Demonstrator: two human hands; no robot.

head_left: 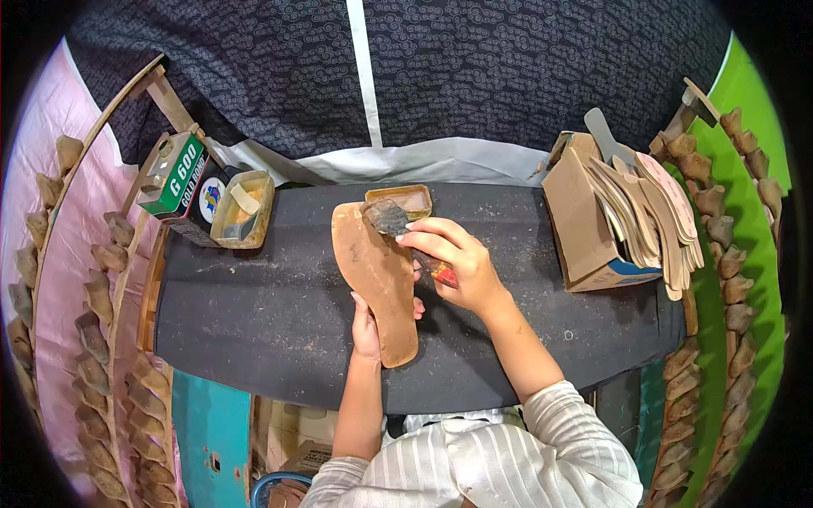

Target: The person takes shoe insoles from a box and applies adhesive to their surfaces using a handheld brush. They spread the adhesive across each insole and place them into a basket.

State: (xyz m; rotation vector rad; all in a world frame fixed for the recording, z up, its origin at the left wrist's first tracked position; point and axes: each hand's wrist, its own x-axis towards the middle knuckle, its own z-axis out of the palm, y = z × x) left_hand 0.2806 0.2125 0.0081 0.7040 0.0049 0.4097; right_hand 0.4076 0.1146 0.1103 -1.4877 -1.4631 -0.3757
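A tan, sole-shaped shoe insole (373,279) is held up over the middle of the dark-covered table, its wide end pointing away from me. My left hand (366,330) grips it around the narrower half, thumb on the left edge and fingertips showing at the right edge. In my right hand (464,264) is a brush with dark, clumped bristles (386,217) and a red-marked handle. The bristles rest against the insole's far end. Just behind them lies a shallow rectangular tray (420,191), partly hidden by the brush and insole.
A green and black metal can (174,182) stands at the far left, beside a tub (264,222) holding scraper-like tools. On the right, a cardboard box (569,216) holds several stacked insoles (648,212). Racks of wooden shoe lasts (93,330) line both sides.
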